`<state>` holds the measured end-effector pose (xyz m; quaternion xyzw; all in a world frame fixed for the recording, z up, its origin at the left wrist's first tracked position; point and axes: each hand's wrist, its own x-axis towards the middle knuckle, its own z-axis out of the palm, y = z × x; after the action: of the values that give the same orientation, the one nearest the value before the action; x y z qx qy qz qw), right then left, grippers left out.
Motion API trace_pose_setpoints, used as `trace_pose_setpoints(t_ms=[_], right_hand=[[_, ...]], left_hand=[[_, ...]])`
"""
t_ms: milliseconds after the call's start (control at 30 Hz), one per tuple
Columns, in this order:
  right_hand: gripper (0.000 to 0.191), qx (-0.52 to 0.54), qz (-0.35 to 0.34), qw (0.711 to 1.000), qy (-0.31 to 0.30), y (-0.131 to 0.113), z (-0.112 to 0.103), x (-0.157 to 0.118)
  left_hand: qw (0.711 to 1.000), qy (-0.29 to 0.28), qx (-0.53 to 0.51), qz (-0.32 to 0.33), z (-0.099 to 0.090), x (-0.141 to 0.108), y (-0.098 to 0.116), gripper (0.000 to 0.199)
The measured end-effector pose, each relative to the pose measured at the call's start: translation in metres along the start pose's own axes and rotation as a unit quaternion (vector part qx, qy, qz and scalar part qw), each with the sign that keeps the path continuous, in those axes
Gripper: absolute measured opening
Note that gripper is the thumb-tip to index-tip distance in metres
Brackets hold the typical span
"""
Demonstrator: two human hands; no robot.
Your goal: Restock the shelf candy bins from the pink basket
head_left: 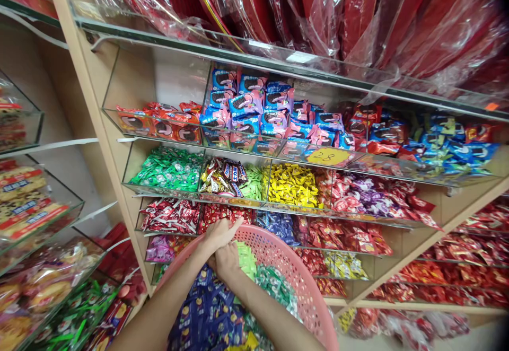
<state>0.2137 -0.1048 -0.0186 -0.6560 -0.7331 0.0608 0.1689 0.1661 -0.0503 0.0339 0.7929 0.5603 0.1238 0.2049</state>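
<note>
Over the far left part of the pink basket [308,282], the left hand [218,234] and the right hand [226,258] came together, overlapping each other, with the left one the farther. Whether either grip was wide, narrow or closed on a packet could not be told, as the fingers were largely hidden; nor was it clear whether the left hand touched the rim.

Inside the basket, dark blue packets [210,308] filled the near left, under the forearms. Pale green packets [247,258] lay toward its far side, just beside the right hand, and green-and-white packets [274,284] spread toward its right wall. Some yellow wrapping [244,343] showed at its near edge.

Just beyond the basket's far rim sat blue packets [276,226] in a clear compartment. Higher than the basket were yellow packets [294,184], brown-wrapped bars [230,170] and, to its upper left, green sweets [167,168]. Well above it, blue-and-pink biscuit packets [246,104] were stacked near a yellow label [330,156] reading 28. Farthest above the basket stood red items [298,1] in clear plastic.
</note>
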Motion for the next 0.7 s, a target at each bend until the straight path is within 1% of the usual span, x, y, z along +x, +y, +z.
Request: trace_pose_setpoints(t_ms=[167, 233, 300, 367, 433, 500, 567, 633, 700], right_hand=[[0.039, 0.020, 0.000, 1.000, 0.017, -0.002, -0.004, -0.006], [0.040, 0.015, -0.013, 0.999, 0.027, -0.003, -0.013, -0.012], [0.036, -0.001, -0.030, 0.999, 0.012, 0.000, -0.028, -0.019], [0.026, -0.024, -0.028, 0.999, -0.012, 0.006, -0.048, -0.025], [0.017, -0.046, -0.004, 0.999, -0.014, 0.015, -0.073, -0.027], [0.018, -0.059, 0.014, 0.998, 0.016, 0.023, -0.101, -0.024], [0.023, -0.062, 0.022, 0.996, 0.062, 0.029, -0.129, -0.013], [0.024, -0.051, 0.012, 0.993, 0.102, 0.034, -0.155, 0.002], [0.022, -0.040, -0.014, 0.992, 0.122, 0.038, -0.176, 0.021]], left_hand=[[1.000, 0.002, -0.002, 0.001, 0.000, 0.003, -0.004, 0.064], [1.000, 0.002, -0.007, -0.003, 0.000, 0.003, -0.007, 0.064], [1.000, -0.001, -0.015, -0.009, -0.001, 0.003, -0.010, 0.065], [1.000, -0.005, -0.021, -0.014, -0.002, 0.003, -0.014, 0.065], [1.000, -0.008, -0.022, -0.015, -0.004, 0.003, -0.017, 0.066], [1.000, -0.008, -0.025, -0.013, -0.004, 0.003, -0.019, 0.067], [1.000, -0.009, -0.028, -0.010, -0.004, 0.004, -0.019, 0.068], [0.999, -0.011, -0.030, -0.010, -0.004, 0.004, -0.017, 0.069], [0.999, -0.010, -0.032, -0.007, -0.002, 0.004, -0.015, 0.071]])
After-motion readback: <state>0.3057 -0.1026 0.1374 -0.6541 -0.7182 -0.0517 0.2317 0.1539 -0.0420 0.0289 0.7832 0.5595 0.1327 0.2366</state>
